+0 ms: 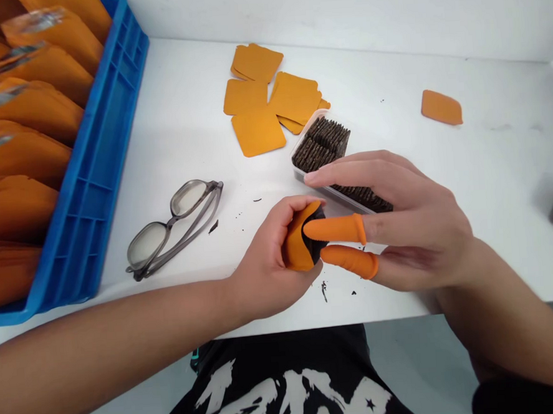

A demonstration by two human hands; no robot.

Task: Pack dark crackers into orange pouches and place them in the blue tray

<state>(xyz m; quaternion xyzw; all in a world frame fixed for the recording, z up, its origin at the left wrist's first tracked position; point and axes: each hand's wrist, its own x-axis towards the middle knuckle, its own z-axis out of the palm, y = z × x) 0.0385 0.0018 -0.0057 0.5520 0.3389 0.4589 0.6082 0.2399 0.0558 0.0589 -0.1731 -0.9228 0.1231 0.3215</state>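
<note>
My left hand (270,263) is closed around a small orange pouch (298,246) with a dark piece at its mouth, held just above the white table's front edge. My right hand (399,224) meets it from the right. Two of its fingers wear orange rubber finger cots (336,229) and pinch the dark piece at the pouch opening. The other right fingers are spread out above. Right behind the hands stands a clear plastic tray (302,174) filled with several dark square pads (326,143).
A blue crate (100,155) full of orange packets fills the left side. Grey glasses (175,229) lie folded on the table (196,112). Several flat orange pouches (270,101) lie at the back middle, one more (441,107) at the right. Dark crumbs dot the table.
</note>
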